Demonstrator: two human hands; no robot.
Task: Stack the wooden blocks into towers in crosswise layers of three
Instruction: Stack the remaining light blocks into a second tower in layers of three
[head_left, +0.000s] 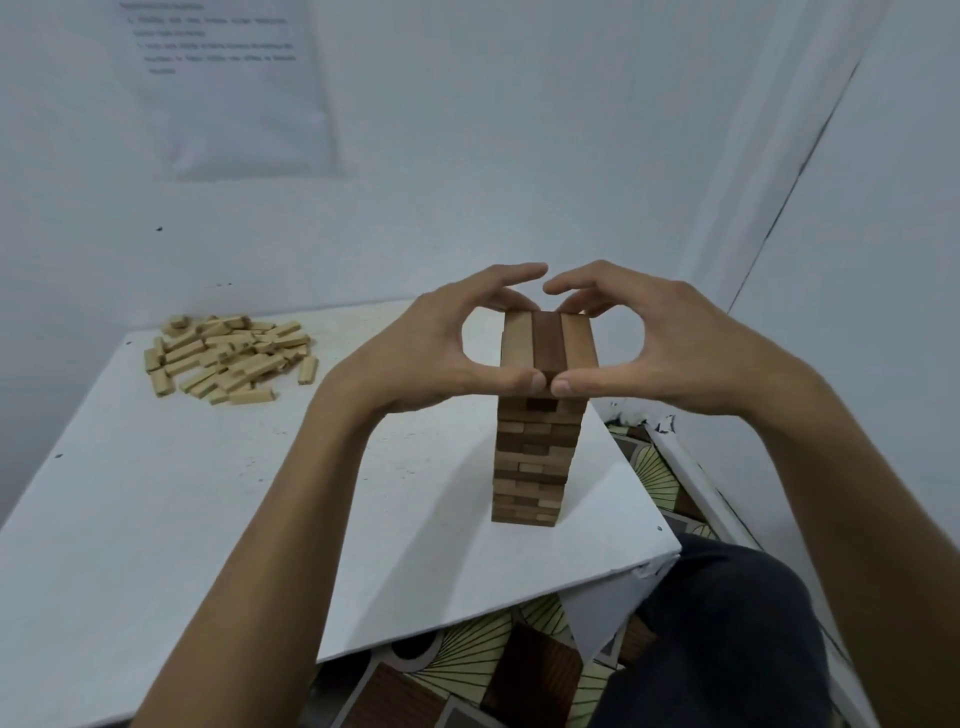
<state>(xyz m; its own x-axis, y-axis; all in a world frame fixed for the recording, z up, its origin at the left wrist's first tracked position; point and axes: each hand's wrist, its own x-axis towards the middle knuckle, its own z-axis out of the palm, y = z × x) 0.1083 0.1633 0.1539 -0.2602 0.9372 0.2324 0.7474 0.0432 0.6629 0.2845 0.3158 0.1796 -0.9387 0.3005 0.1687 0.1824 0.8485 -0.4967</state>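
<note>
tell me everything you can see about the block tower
The tower is a tall, upright stack of wooden blocks in crosswise layers, mixing pale and dark brown pieces. Its top layer shows three blocks side by side, a dark one between two pale ones. It stands near the right edge of the white table. The left hand and right hand frame the top layer, thumbs meeting at its near end, fingers at the far end.

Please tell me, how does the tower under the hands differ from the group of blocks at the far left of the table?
The tower is ordered: blocks in crosswise layers, standing upright. The loose pile is a low, scattered heap with blocks pointing many ways.

The tower mixes light and dark brown blocks; the pile looks all pale.

The left hand and right hand press the tower's top layer; nothing touches the pile.

Both rest on the white table.
</note>
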